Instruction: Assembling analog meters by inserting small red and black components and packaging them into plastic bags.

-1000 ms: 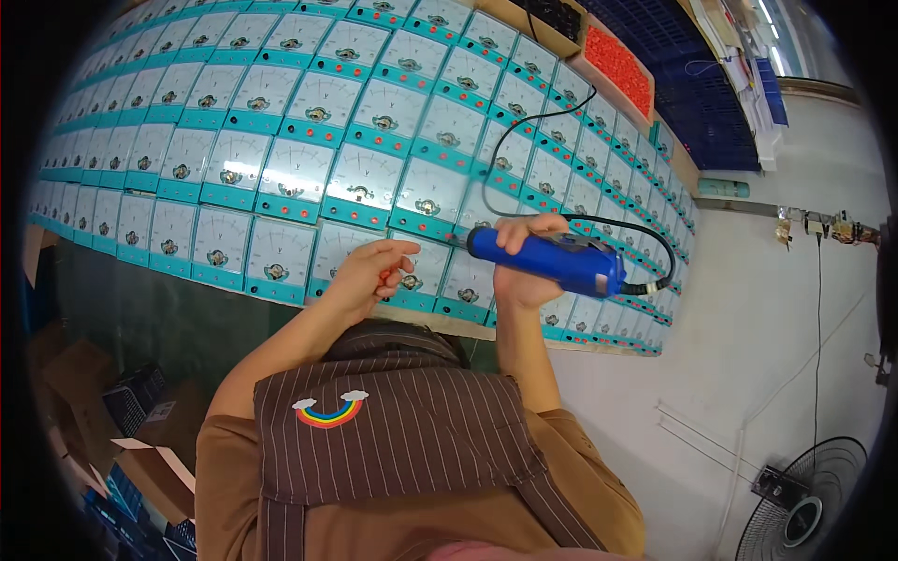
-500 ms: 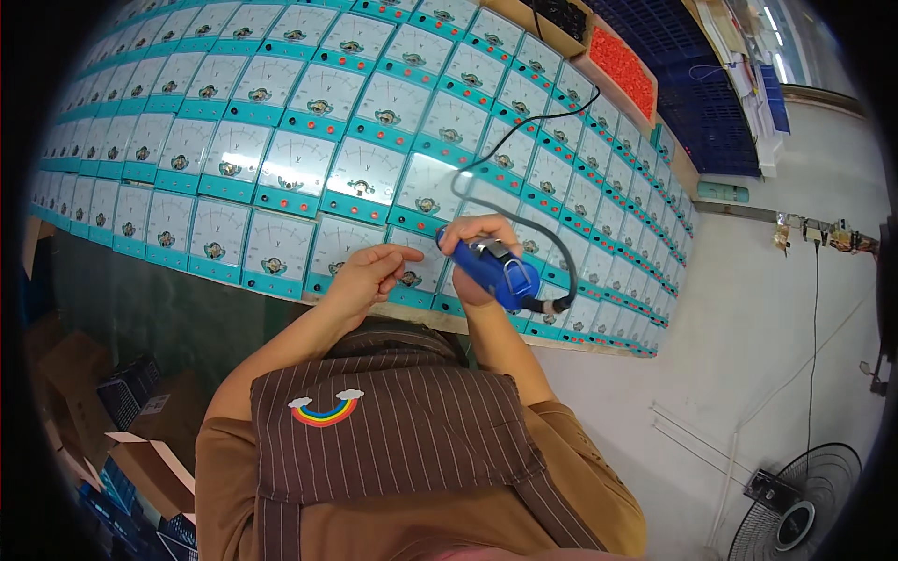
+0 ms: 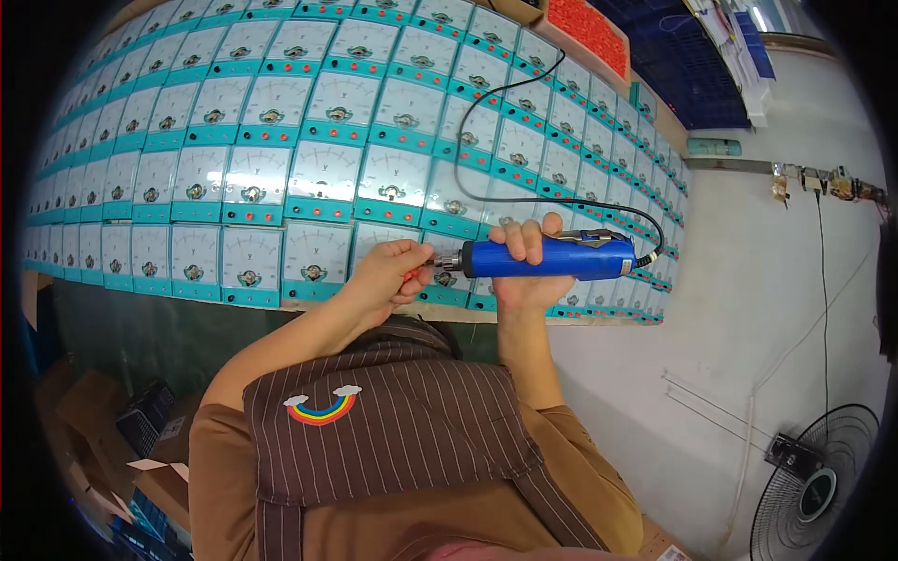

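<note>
Head camera view, looking down past a striped apron (image 3: 383,439) at a bench covered in rows of teal-and-white meters (image 3: 253,174). At far left, below the bench edge, cardboard boxes (image 3: 89,411) sit in shadow. Next comes the left hand (image 3: 382,279), over the nearest row, fingers curled around small red pieces (image 3: 412,275), thumb and forefinger drawn together. Just right of those fingertips is the metal nose (image 3: 449,263) of a blue powered driver (image 3: 571,261); whether the fingers pinch its very tip, I cannot tell. The right hand (image 3: 529,292) firmly grasps the driver's body, fingers over the top and palm below. The driver lies level above the front meters, its black cord (image 3: 561,200) looping up and back. Farther right are a tray of red parts (image 3: 589,37) at the top and a black fan (image 3: 814,496) at the bottom.

What has just changed is the driver: half a second ago it slanted, rear end toward the wearer — now it is straight, nose at the left fingertips. That appears to bring tool and red pieces together. The view has also turned slightly — the fan sits farther right.
</note>
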{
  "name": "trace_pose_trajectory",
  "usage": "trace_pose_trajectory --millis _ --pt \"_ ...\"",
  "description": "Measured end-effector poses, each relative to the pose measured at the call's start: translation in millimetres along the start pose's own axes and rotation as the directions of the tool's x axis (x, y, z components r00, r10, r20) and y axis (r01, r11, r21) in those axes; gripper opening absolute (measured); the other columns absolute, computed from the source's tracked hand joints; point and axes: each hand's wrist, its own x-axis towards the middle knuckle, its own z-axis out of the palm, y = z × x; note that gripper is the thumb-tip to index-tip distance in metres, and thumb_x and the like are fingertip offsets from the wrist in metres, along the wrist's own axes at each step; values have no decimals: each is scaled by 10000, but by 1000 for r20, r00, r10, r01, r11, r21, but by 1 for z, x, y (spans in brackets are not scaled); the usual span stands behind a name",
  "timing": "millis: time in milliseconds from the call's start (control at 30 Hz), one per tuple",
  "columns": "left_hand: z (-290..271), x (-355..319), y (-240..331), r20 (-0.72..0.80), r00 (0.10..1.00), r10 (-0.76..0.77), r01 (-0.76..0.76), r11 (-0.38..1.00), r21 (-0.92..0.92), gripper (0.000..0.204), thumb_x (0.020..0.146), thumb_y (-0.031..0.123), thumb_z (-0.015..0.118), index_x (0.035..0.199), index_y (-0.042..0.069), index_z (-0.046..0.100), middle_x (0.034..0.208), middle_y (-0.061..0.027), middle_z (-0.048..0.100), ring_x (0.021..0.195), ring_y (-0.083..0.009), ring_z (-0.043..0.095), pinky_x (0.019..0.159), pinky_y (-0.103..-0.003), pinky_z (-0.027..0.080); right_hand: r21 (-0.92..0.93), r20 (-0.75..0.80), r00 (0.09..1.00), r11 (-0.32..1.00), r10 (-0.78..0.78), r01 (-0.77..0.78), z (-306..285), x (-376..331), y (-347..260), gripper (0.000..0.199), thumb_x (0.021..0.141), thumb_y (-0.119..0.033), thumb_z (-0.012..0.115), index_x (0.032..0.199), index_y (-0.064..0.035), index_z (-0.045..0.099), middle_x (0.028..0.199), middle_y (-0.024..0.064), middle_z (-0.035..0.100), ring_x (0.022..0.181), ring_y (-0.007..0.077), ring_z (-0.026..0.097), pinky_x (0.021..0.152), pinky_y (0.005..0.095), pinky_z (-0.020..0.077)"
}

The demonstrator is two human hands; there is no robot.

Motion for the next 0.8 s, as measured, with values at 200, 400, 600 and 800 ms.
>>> trace_pose_trajectory --millis 200,400,600,800 --pt "-11 14 -10 -112 993 43 -48 998 -45 187 940 181 447 933 17 537 675 -33 501 441 -61 345 374 -177 225 -391 32 951 872 -308 295 -21 4 -5 562 834 -611 326 893 -75 486 579 84 510 569 192 472 686 345 372" --pt "-26 10 -14 -33 999 -14 13 1000 -3 226 941 180 453 1019 -8 551 648 -7 486 473 -46 344 382 -178 225 -460 90 934 817 -347 348 -37 13 16 619 822 -631 345 870 -25 463 596 108 531 542 204 491 609 328 405" --pt "-25 9 -12 -7 999 45 -44 997 57 212 927 207 495 962 15 578 628 7 479 452 -27 322 377 -171 210 -518 294 935 788 -200 332 -31 8 33 512 871 -527 392 840 -24 480 610 116 540 555 192 509 584 306 415" --pt "-22 11 -13 -78 996 33 -30 999 29 177 919 191 510 938 23 561 624 6 467 456 -37 326 385 -175 220 -533 267 914 744 -304 403 -34 12 29 533 850 -549 398 870 -23 479 639 112 563 572 202 531 591 315 432"
